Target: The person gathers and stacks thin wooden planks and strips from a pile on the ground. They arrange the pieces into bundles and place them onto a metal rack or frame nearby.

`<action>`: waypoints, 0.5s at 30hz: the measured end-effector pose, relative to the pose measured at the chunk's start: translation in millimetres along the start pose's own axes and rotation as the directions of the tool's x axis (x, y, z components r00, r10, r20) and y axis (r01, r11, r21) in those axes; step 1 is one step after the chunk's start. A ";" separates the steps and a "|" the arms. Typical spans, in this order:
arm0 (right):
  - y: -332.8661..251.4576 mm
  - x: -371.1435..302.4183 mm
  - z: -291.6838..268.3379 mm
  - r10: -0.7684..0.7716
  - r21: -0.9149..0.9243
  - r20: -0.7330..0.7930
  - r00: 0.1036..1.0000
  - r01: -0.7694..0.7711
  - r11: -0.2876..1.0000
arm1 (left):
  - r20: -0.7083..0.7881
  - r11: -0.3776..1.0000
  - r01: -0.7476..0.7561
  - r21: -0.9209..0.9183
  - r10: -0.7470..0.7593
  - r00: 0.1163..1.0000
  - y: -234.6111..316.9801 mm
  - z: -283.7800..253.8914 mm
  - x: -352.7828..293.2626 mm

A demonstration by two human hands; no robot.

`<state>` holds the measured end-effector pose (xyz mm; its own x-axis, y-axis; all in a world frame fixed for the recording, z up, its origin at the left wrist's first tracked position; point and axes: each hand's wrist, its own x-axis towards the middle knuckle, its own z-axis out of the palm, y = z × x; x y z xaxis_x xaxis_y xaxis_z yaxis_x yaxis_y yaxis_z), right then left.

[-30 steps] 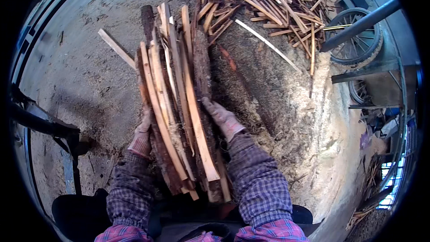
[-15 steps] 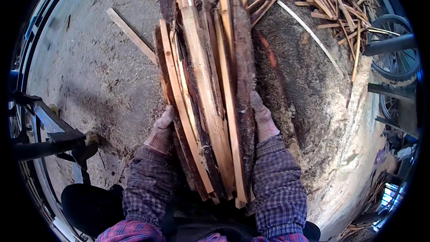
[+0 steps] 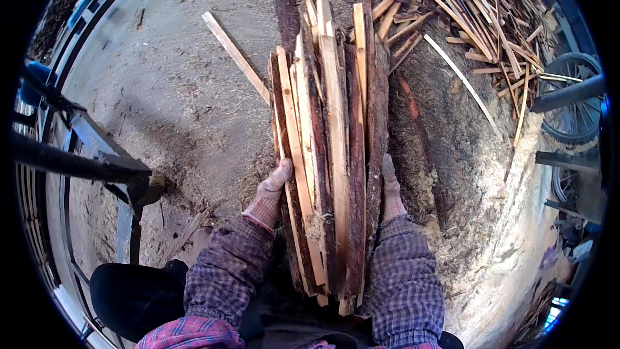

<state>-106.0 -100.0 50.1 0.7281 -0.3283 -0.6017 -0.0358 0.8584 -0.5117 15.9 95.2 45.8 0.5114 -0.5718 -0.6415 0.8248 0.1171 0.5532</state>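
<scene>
A bundle of rough wood strips (image 3: 337, 155), several of them edged with dark bark, lies lengthwise between my hands. My left hand (image 3: 268, 189), in a pale knitted glove, presses against the bundle's left side with its thumb up along the edge. On the opposite side, my right hand (image 3: 391, 189), also gloved, grips a bark-covered piece. The fingers of both hands are largely hidden beside or under the wood. Near ends of the strips reach down between my checked sleeves.
A loose plank (image 3: 234, 55) lies on the sawdust-strewn floor (image 3: 194, 110) to the left. A large pile of strips (image 3: 481, 19) is at the far right, near a spoked wheel (image 3: 571, 98). A dark metal frame (image 3: 106, 155) stands at left. One pale curved strip (image 3: 462, 84) lies right of the bundle.
My hands have come closer together, and the bundle between them looks narrower. The view has shifted, so the bundle and the floor things appear farther right and lower.
</scene>
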 end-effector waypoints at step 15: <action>-5.5 -9.5 -68.1 0.047 0.154 -0.022 0.999 -0.043 0.987 | 0.224 0.990 0.123 -0.062 -0.106 0.969 -30.7 -4.8 28.4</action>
<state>-159.4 -128.4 16.9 0.7103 -0.2964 -0.6384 0.0387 0.9221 -0.3851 6.3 79.3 8.1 0.3540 -0.7484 -0.5608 0.8947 0.0965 0.4361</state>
